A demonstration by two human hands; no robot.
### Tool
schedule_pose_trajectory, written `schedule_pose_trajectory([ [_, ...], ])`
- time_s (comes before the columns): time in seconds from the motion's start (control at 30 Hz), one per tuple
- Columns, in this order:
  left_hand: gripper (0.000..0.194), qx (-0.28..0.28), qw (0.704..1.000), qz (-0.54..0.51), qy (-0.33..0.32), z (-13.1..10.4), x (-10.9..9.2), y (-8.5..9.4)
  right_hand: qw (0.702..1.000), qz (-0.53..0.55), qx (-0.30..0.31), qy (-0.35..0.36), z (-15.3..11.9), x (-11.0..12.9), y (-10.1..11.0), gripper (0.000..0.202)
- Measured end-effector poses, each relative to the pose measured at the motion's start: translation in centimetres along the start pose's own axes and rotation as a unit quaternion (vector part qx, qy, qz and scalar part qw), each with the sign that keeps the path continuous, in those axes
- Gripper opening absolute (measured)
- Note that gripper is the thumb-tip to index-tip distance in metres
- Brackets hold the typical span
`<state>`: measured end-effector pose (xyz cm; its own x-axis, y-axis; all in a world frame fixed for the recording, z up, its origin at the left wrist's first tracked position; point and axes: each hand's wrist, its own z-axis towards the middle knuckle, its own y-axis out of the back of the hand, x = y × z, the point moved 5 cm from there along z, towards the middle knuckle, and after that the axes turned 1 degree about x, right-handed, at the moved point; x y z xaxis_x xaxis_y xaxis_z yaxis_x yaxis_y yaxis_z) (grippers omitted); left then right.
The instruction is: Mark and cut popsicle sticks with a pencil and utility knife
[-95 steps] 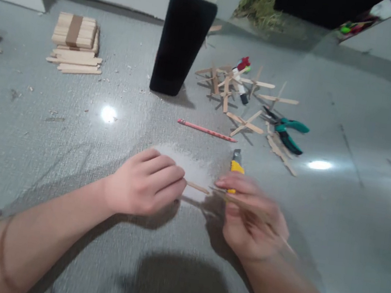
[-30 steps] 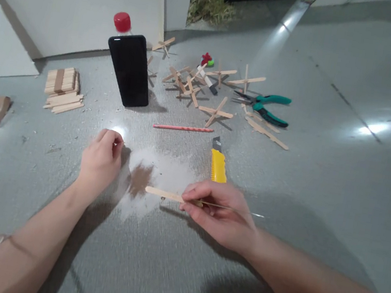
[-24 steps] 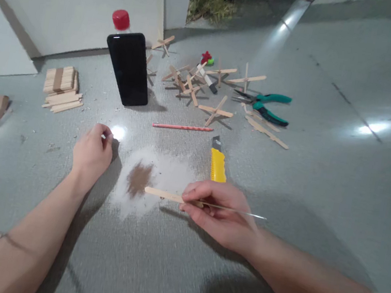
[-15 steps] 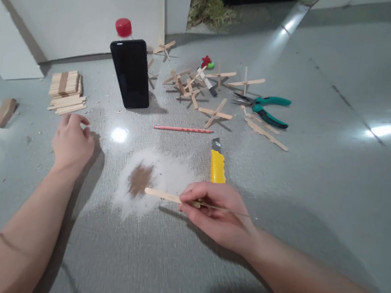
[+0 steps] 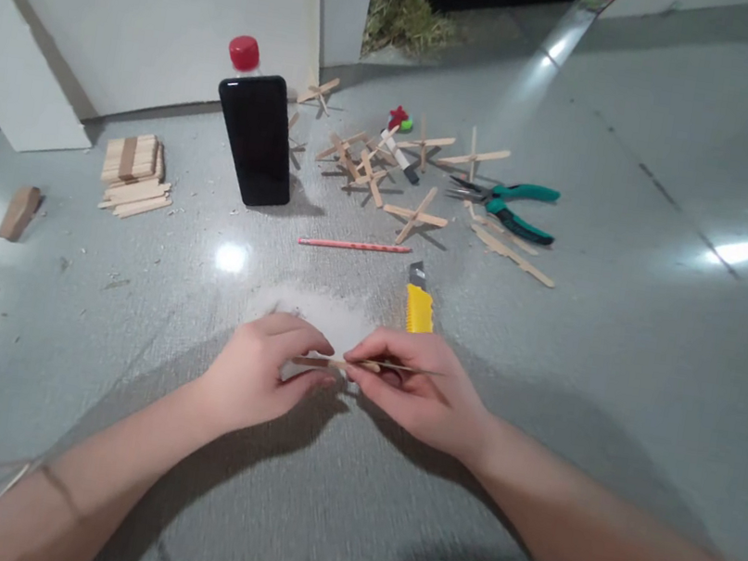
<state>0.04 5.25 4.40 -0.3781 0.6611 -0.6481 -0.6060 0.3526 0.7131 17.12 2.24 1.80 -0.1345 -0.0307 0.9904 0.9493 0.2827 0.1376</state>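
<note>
Right fingers (image 5: 382,343) pinch a slim, flat wooden stick (image 5: 315,362); left fingers (image 5: 306,340) curve apart around it.

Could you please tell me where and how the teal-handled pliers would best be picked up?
I'd grip both handles of the pliers, coming from the right, perhaps with the right hand once it releases its wooden stick. The handles spread toward that side, while the narrow nose points left.
</note>
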Motion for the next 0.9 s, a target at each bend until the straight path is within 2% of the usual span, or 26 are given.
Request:
schedule_pose_trajectory([
  [0.1,0.010,-0.033,0.999,0.006,-0.039,-0.3,-0.1,-0.5,1.000,0.002,-0.005,-0.003,-0.1,-0.1,-0.2,0.012],
  [0.27,0.006,-0.062,0.988,0.029,-0.139,-0.6,-0.6,-0.6,0.998,0.058,-0.018,-0.027,-0.2,-0.3,-0.1,0.008],
  [0.43,0.009,-0.047,0.972,0.081,-0.217,-1.1,-1.2,-0.6,0.995,0.085,-0.008,-0.049,-0.3,-0.3,-0.3,0.010],
  [0.67,0.003,-0.024,0.967,0.097,-0.235,-1.2,-1.5,-0.6,0.996,0.068,-0.001,-0.057,-0.5,-0.1,-0.5,0.012],
  [0.77,0.009,-0.022,0.972,0.082,-0.220,-1.0,-1.5,-0.6,0.996,0.069,-0.003,-0.056,-0.5,0.0,-0.4,0.012],
  [0.9,0.005,-0.032,0.978,0.057,-0.198,-0.9,-1.3,-0.6,0.997,0.064,-0.004,-0.051,-0.5,0.0,-0.3,0.010],
])
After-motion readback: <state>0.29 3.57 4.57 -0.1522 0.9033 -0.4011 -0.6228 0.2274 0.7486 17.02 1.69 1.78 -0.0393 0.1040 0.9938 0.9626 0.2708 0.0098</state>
